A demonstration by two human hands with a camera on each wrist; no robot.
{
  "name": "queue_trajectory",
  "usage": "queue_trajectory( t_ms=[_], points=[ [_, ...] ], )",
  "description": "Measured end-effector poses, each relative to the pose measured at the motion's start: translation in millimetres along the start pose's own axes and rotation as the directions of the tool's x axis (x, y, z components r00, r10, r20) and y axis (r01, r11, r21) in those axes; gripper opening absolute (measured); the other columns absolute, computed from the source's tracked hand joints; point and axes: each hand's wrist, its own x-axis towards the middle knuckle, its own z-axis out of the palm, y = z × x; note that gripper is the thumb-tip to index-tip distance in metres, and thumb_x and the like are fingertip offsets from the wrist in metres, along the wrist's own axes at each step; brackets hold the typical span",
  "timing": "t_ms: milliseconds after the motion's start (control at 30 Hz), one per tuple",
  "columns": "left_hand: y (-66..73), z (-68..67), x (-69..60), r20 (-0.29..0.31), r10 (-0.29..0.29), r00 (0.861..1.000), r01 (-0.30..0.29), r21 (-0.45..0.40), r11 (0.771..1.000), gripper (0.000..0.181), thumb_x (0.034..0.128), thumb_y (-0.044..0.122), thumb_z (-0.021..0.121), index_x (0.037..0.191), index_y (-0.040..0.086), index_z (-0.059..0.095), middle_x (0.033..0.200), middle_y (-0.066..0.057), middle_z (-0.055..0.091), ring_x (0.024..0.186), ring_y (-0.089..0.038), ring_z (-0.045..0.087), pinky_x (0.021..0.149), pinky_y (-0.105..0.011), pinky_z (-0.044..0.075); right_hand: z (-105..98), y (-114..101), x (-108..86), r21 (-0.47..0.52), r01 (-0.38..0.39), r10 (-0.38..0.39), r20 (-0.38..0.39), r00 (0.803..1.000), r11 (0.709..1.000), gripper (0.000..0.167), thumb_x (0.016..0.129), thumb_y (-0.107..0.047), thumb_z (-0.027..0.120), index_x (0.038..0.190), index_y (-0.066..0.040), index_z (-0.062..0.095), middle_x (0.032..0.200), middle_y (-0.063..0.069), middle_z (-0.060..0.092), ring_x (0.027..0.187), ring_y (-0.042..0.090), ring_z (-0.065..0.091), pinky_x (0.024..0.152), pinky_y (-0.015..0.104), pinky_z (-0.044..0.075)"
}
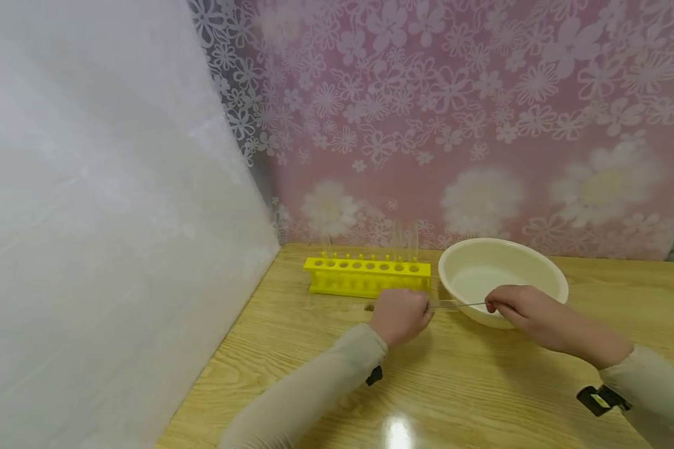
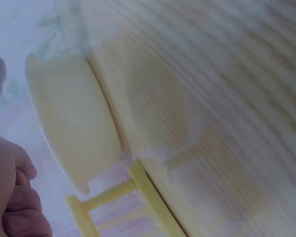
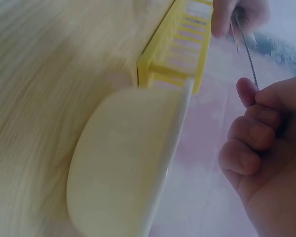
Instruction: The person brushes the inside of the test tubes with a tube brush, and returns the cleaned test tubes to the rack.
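Nearest the camera, two pale sleeves come in along the bottom of the head frame: the left sleeve (image 1: 309, 393) left of centre, the right sleeve (image 1: 648, 380) at lower right, a black wrist device (image 1: 601, 399) beside it. The left hand (image 1: 402, 317), just below the frame's centre, is closed, its fingers curled round a clear tube (image 1: 442, 304) that sticks out rightward. A small brownish tip (image 1: 369, 307) shows left of that fist, too small to make out. The right hand (image 1: 539, 315), right of centre, pinches a thin twisted wire (image 1: 473, 304) between thumb and forefinger, its other fingers curled in; the wire runs leftward to the tube's right end. Behind the right hand, a cream basin (image 1: 477, 274) stands on the wooden table (image 1: 427, 399). Left of the basin, near the middle of the frame, is a yellow rack (image 1: 337, 291), with clear upright tubes (image 1: 413, 243) towards its right end. A pink flowered sheet (image 1: 393, 93) fills the top; a white sheet (image 1: 101, 187) covers the left.
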Motion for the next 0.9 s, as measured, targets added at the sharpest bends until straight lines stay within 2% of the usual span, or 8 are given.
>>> queue_trajectory(
  t_ms=[100, 200, 367, 567, 667, 800, 900],
  points=[
    [2.8, -1.7, 2.3, -0.017, 0.013, 1.000, -0.013, -0.020, 1.000, 0.047, 0.0987, 0.033, 0.058, 0.056, 0.024, 0.042, 0.046, 0.009, 0.028, 0.040, -0.006, 0.019, 0.037, -0.021, 0.014, 8, -9, 11.7, 0.020, -0.013, 0.012, 0.023, 1.000, 1.000, 0.019, 0.105, -0.008, 0.050, 0.102, -0.017, 0.066, 0.095, -0.011, 0.063, 0.075, -0.002, 0.047, 0.065, 0.023, 0.041],
    [3.3, -2.3, 3.1, -0.020, 0.020, 1.000, -0.020, -0.022, 1.000, 0.046, 0.0993, 0.032, 0.057, 0.057, 0.024, 0.042, 0.047, 0.009, 0.027, 0.040, -0.005, 0.018, 0.037, -0.021, 0.014, 13, -15, 17.6, 0.015, -0.045, 0.044, 0.043, 0.998, 0.999, 0.022, 0.106, -0.010, 0.049, 0.094, -0.019, 0.065, 0.086, -0.011, 0.061, 0.068, -0.001, 0.045, 0.063, 0.024, 0.040],
    [0.3, -2.1, 0.6, -0.025, 0.048, 0.999, -0.049, -0.012, 0.999, 0.042, 0.1007, 0.030, 0.054, 0.060, 0.025, 0.043, 0.048, 0.010, 0.029, 0.040, -0.005, 0.018, 0.038, -0.021, 0.013, 12, -16, 17.5, 0.015, -0.050, 0.049, 0.097, 0.994, 0.999, 0.029, 0.108, -0.015, 0.046, 0.082, -0.023, 0.056, 0.069, -0.012, 0.046, 0.060, -0.001, 0.037, 0.059, 0.024, 0.034],
    [1.8, -1.0, -2.7, -0.012, 0.112, 0.994, -0.113, -0.029, 0.993, 0.040, 0.1020, 0.032, 0.052, 0.063, 0.026, 0.044, 0.049, 0.010, 0.032, 0.040, -0.003, 0.020, 0.039, -0.020, 0.013, 10, -10, 7.8, 0.038, -0.021, 0.017, 0.086, 0.996, 0.999, 0.030, 0.107, -0.014, 0.047, 0.080, -0.024, 0.054, 0.069, -0.014, 0.043, 0.061, -0.002, 0.037, 0.058, 0.024, 0.034],
    [2.3, 0.6, -2.2, -0.013, 0.112, 0.994, -0.113, -0.039, 0.993, 0.039, 0.1026, 0.034, 0.052, 0.066, 0.026, 0.045, 0.050, 0.010, 0.031, 0.040, -0.003, 0.021, 0.039, -0.020, 0.013, 10, -7, 3.9, 0.038, 0.004, -0.006, 0.067, 0.998, 0.999, 0.030, 0.106, -0.012, 0.048, 0.080, -0.025, 0.053, 0.070, -0.016, 0.042, 0.061, -0.003, 0.036, 0.058, 0.024, 0.033],
    [3.3, 1.7, -0.4, -0.046, 0.109, 0.993, -0.111, -0.040, 0.993, 0.037, 0.1003, 0.034, 0.057, 0.067, 0.025, 0.044, 0.049, 0.009, 0.030, 0.040, -0.004, 0.021, 0.039, -0.021, 0.013, 8, -6, -0.2, 0.020, 0.033, -0.034, 0.027, 0.999, 0.999, 0.030, 0.106, -0.011, 0.050, 0.080, -0.026, 0.054, 0.071, -0.019, 0.042, 0.062, -0.004, 0.038, 0.059, 0.023, 0.034],
    [5.4, 1.3, 2.3, -0.067, 0.123, 0.990, -0.125, -0.041, 0.991, 0.037, 0.0988, 0.033, 0.059, 0.066, 0.025, 0.044, 0.049, 0.009, 0.030, 0.039, -0.004, 0.021, 0.039, -0.021, 0.012, 5, -5, -4.8, 0.001, 0.023, -0.023, 0.023, 0.999, 1.000, 0.028, 0.106, -0.010, 0.050, 0.084, -0.026, 0.058, 0.074, -0.020, 0.047, 0.066, -0.005, 0.041, 0.061, 0.022, 0.035]
  ],
)
